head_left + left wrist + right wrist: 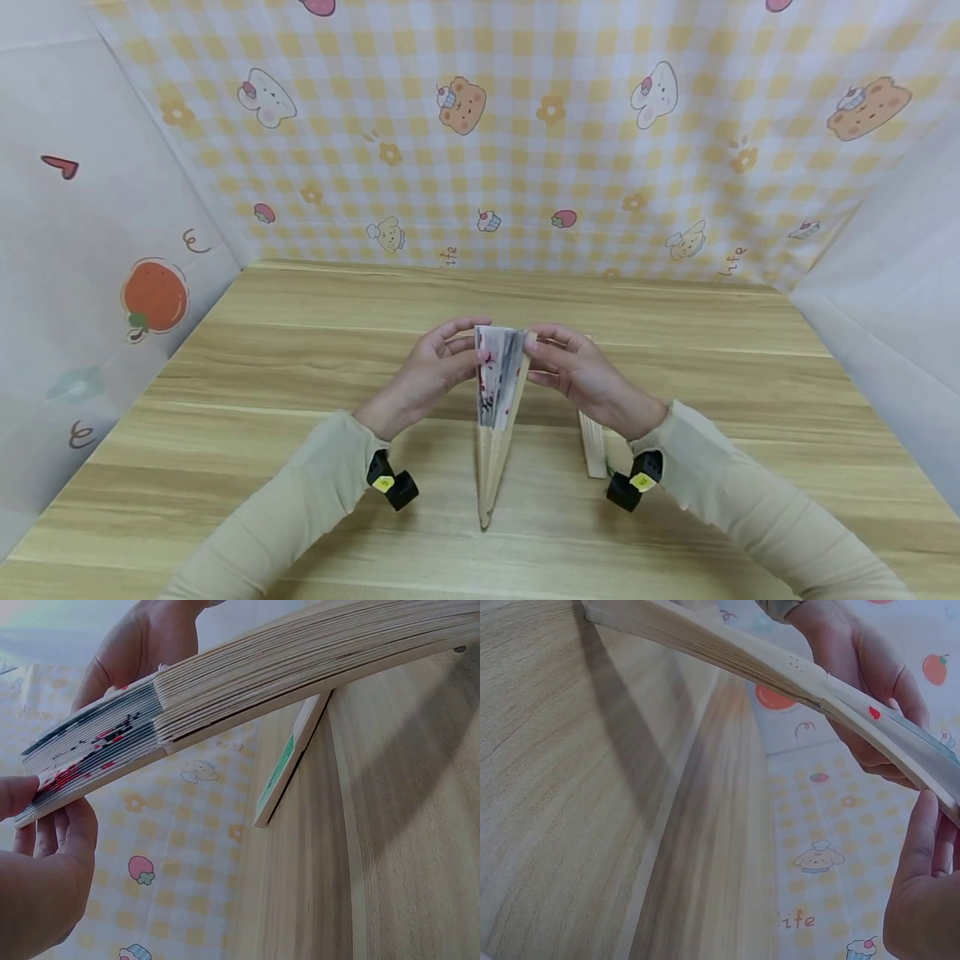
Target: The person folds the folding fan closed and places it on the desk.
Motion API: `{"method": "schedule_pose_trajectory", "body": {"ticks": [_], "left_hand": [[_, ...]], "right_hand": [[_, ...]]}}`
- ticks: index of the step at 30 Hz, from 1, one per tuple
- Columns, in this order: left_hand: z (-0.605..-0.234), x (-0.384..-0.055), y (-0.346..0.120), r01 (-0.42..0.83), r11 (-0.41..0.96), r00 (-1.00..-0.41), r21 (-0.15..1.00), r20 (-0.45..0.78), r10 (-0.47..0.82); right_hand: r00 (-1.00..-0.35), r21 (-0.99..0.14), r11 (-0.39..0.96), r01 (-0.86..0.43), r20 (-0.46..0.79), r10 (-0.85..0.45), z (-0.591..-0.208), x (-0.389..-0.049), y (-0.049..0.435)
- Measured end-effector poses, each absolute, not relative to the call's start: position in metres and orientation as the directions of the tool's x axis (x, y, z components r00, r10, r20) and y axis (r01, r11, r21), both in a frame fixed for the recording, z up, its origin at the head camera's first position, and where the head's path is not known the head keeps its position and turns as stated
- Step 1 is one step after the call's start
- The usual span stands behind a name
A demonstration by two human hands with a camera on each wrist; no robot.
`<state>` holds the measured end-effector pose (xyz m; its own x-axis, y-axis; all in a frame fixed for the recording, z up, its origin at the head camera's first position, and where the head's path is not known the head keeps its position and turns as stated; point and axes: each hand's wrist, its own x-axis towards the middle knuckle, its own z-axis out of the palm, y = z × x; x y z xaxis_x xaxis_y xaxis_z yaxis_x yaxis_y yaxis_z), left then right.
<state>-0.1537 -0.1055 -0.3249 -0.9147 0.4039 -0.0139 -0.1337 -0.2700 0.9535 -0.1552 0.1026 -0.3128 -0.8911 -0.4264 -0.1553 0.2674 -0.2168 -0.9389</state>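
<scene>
A folding fan [495, 400], slightly spread, is held up between both hands with its narrow pivot end toward the person. Its pale wooden ribs [300, 667] carry a grey-and-white leaf printed with red and dark marks. The left hand [420, 375] pinches the leaf's left edge near the top, thumb in front and fingers behind. At the opposite edge, the right hand [588, 383] grips the outer rib [877, 746] between thumb and fingers. A second, folded fan [592, 446] lies on the table beneath the right forearm, partly covered by that hand; its green part shows in the left wrist view.
The wood-grain table [300, 308] spreads around the hands. A yellow checked cloth [510, 167] with cartoon prints hangs along its back edge, and white cloth [97, 250] hangs at the sides. Each wrist wears a small black camera [393, 483].
</scene>
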Motion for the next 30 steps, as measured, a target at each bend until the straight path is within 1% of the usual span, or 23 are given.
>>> {"method": "schedule_pose_trajectory", "body": {"ticks": [8,15,24,30], "left_hand": [[-0.3242,-0.1527,-0.1055,-0.117,-0.254,-0.902,0.960,0.005,0.433],[-0.3250,-0.1523,-0.1050,-0.109,-0.268,-0.903,0.957,0.017,0.430],[-0.3243,-0.1521,-0.1046,-0.127,-0.291,-0.907,0.948,0.008,0.421],[-0.3239,-0.1513,-0.1017,-0.123,-0.278,-0.919,0.953,-0.004,0.393]], "right_hand": [[-0.890,-0.940,-0.223,0.257,-0.141,-0.434,-0.3137,-0.1546,0.1011],[-0.901,-0.945,-0.205,0.254,-0.154,-0.406,-0.3125,-0.1544,0.0991],[-0.917,-0.973,-0.150,0.174,-0.104,-0.385,-0.3112,-0.1513,0.0964],[-0.922,-0.986,-0.104,0.130,-0.081,-0.378,-0.3113,-0.1501,0.0941]]}}
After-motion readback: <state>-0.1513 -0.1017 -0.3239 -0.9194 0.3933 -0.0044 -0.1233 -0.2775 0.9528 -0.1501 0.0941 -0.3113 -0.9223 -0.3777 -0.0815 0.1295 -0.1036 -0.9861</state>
